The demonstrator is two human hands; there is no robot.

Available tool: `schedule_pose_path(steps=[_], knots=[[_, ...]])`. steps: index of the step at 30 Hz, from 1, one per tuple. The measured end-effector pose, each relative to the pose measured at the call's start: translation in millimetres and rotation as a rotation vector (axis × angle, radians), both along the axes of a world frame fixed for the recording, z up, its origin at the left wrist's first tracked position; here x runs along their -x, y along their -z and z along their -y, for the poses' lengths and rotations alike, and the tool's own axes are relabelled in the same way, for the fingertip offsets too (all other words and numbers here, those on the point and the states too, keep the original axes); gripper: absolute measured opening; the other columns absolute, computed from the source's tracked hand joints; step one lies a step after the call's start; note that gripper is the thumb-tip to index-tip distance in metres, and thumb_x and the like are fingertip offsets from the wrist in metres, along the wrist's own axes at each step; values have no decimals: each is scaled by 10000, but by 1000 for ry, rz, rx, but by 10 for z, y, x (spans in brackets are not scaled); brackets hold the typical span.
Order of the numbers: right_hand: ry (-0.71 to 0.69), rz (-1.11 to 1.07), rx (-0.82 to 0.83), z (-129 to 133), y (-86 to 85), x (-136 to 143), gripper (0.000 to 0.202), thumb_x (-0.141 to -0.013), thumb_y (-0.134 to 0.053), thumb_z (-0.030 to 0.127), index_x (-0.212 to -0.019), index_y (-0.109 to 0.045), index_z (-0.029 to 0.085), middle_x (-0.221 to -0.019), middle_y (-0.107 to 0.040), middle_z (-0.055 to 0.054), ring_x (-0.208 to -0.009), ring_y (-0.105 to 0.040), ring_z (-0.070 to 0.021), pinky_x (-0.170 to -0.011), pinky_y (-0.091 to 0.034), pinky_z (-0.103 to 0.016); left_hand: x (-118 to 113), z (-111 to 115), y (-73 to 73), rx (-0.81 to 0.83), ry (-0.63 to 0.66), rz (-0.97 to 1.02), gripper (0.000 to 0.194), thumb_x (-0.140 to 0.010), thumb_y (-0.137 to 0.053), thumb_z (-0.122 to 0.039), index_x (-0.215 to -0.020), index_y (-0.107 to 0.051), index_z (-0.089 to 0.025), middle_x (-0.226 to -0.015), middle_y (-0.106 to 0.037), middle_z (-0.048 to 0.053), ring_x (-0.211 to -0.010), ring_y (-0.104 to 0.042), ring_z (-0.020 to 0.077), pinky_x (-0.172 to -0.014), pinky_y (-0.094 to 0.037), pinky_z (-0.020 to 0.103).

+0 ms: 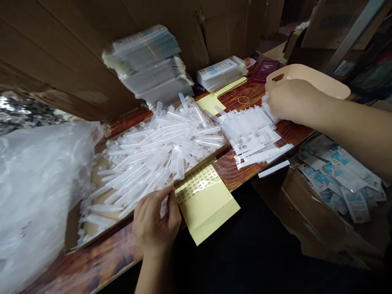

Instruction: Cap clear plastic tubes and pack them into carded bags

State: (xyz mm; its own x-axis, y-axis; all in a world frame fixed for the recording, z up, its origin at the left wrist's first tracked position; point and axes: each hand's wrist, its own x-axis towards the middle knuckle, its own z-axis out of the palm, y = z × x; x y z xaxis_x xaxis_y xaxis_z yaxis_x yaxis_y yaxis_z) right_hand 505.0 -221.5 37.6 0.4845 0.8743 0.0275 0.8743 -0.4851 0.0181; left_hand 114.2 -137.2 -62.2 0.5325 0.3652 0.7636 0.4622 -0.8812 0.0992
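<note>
My left hand (157, 222) is closed in a pinch at the front edge of a shallow cardboard tray (72, 224). Its fingertips meet the left edge of a yellow sheet of round stickers (208, 196), which hangs over the table edge. Something pale shows between those fingers, too hidden to name. Heaped in the tray are many clear, frosted plastic tubes (159, 143). My right hand (289, 100) is curled shut at the far end of a row of clear packets with white labels (249, 126). Whitish translucent plastic shows under its fingers; what exactly they grip is covered.
Rubber-banded stacks of printed sleeves (159, 61) stand behind the tray, with a smaller bundle (223, 73) beside them. A beige plastic tray (321, 79) lies beyond my right wrist. Left is a large clear bag (39, 183); lower right, a box of packaged items (339, 171).
</note>
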Motion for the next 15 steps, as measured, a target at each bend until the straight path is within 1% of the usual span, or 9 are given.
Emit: schedule_pose_path(steps=[3, 5, 6, 8, 9, 10, 13, 15], knots=[[61, 127, 176, 118, 22, 96, 438, -975, -390, 240, -1355, -525, 71, -1071, -714, -293, -971, -684, -397, -717, -451, -428, -1, 2, -3, -7, -2, 6, 257, -844, -742, -38, -1056, -714, -181, -888, -798, 81, -779, -731, 213, -782, -580, 345], [56, 152, 271, 173, 30, 152, 461, -1010, -366, 300, -1386, -503, 72, -1084, -721, -292, -977, -692, -392, -704, -438, -415, -3, 6, -10, -5, -4, 4, 251, -853, -735, -49, -1060, -716, -189, -883, -797, 76, -774, -733, 213, -774, -581, 347], [52, 146, 286, 192, 34, 171, 488, -1026, -354, 348, -1400, -498, 71, -1097, -719, -293, -983, -692, -399, -705, -440, -420, -5, 9, -13, -6, -6, 2, 245, -857, -732, -55, -1061, -717, -192, -876, -796, 72, -767, -735, 213, -770, -581, 348], [32, 145, 260, 213, 45, 188, 542, -1041, -336, 432, -1413, -506, 77, -1138, -711, -285, -995, -689, -405, -718, -457, -430, -8, 12, -18, -12, -13, -4, 234, -862, -729, -67, -1057, -720, -194, -866, -795, 67, -758, -738, 213, -764, -581, 348], [-7, 158, 223, 214, 54, 192, 544, -1039, -347, 449, -1404, -523, 86, -1159, -705, -274, -1004, -686, -400, -736, -468, -435, -10, 12, -19, -16, -16, -7, 230, -862, -729, -70, -1055, -721, -195, -865, -795, 66, -756, -739, 213, -763, -580, 348], [-80, 173, 179, 207, 67, 195, 527, -1032, -374, 453, -1382, -549, 99, -1179, -700, -259, -1023, -679, -390, -766, -479, -439, -11, 11, -19, -20, -18, -8, 228, -862, -729, -71, -1053, -721, -195, -867, -797, 65, -757, -739, 213, -765, -578, 347], [-414, 192, 93, 149, 130, 220, 450, -992, -499, 435, -1318, -614, 147, -1244, -681, -208, -1110, -645, -355, -889, -485, -439, -15, 6, -17, -27, -16, -3, 232, -861, -725, -66, -1053, -716, -196, -875, -798, 62, -762, -734, 208, -771, -569, 339], [-592, 193, 86, 86, 193, 250, 458, -957, -580, 422, -1345, -615, 180, -1319, -656, -181, -1158, -621, -345, -927, -477, -439, -15, 3, -18, -36, -11, -5, 233, -860, -722, -58, -1050, -712, -193, -873, -797, 62, -764, -731, 205, -771, -566, 335]])
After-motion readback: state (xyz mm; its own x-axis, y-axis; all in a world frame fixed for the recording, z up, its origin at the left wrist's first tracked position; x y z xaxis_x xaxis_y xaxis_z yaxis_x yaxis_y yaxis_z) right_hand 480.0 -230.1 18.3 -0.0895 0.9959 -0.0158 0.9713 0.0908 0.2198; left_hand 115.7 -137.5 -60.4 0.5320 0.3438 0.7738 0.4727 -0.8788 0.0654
